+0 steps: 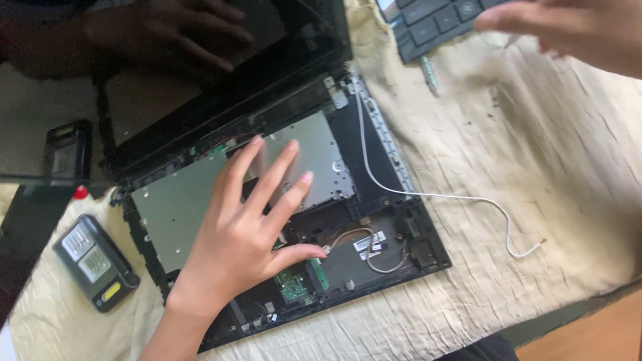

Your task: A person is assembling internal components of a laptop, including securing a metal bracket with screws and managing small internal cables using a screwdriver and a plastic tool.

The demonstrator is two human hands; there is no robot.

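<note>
One laptop base (pixel 374 247), opened up w/ keyboard removed, lies on a cream cloth (pixel 521 167) over the table; its dark screen (pixel 200 73) is tilted back at upper left. Inside: one silver metal plate (pixel 180 207), one small green circuit board (pixel 293 286), a few thin cables. One white wire (pixel 461 198) runs from the hinge area out over the cloth to the right.

Left hand (pixel 247 234): fingers spread, palm down over the metal plate, thumb out toward the green board; grip holds nothing.

Right hand (pixel 575 27): top right, blurred, fingers extended, above one detached keyboard (pixel 435 23). Can't tell whether it touches anything.

One battery pack (pixel 95 262), black w/ labels, lies on the cloth left of the base. One more dark block (pixel 67 150) sits further up, just left of the screen. One small screwdriver-like tool (pixel 429 72) lies below the keyboard.
</note>
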